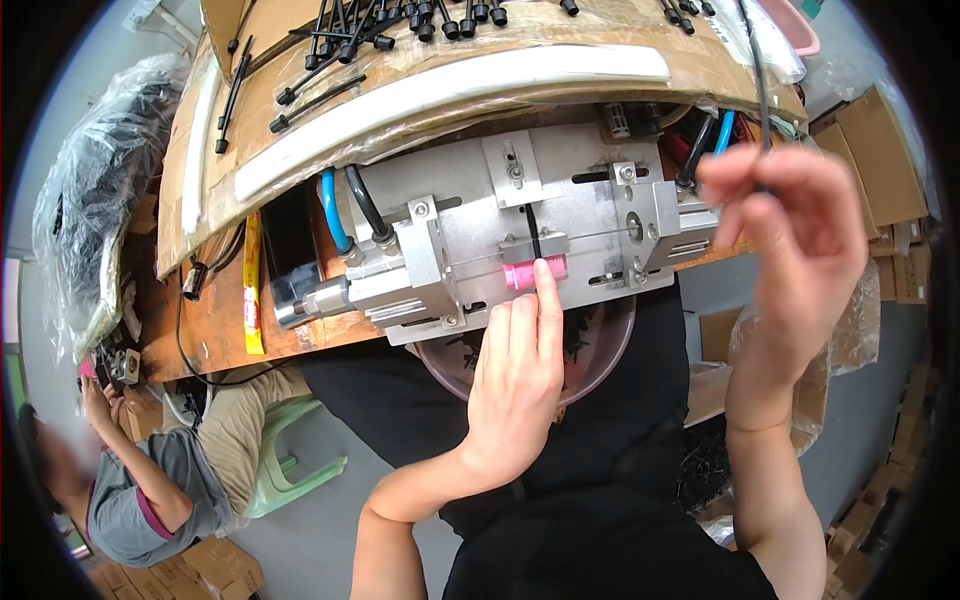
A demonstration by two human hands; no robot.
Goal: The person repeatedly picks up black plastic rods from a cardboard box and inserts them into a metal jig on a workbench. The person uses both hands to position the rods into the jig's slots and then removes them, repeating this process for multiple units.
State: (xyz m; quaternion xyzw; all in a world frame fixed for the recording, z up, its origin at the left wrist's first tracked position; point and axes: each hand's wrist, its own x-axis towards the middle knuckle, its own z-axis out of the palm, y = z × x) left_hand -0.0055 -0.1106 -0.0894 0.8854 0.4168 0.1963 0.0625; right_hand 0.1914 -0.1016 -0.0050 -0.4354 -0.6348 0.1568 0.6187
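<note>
A metal fixture [470, 245] lies on the bench in front of me. A thin black rod [533, 225] sits upright in the picture at its centre, running through a small metal block to a pink piece [519, 275]. My left hand [515, 375] stretches its index finger onto the pink piece, at the rod's near end; its other fingers are loosely curled and hold nothing. Raised at the right, blurred by motion, my right hand [795, 225] pinches a long thin black rod [759, 75] that points away from me.
Several black capped rods [440, 22] lie on a cardboard sheet [560, 100] behind the fixture. Blue and black hoses [333, 212] join the cylinders. Below the bench edge is a translucent bowl [612, 350] with small black parts. A co-worker [160, 495] sits at the left by a green stool [290, 470].
</note>
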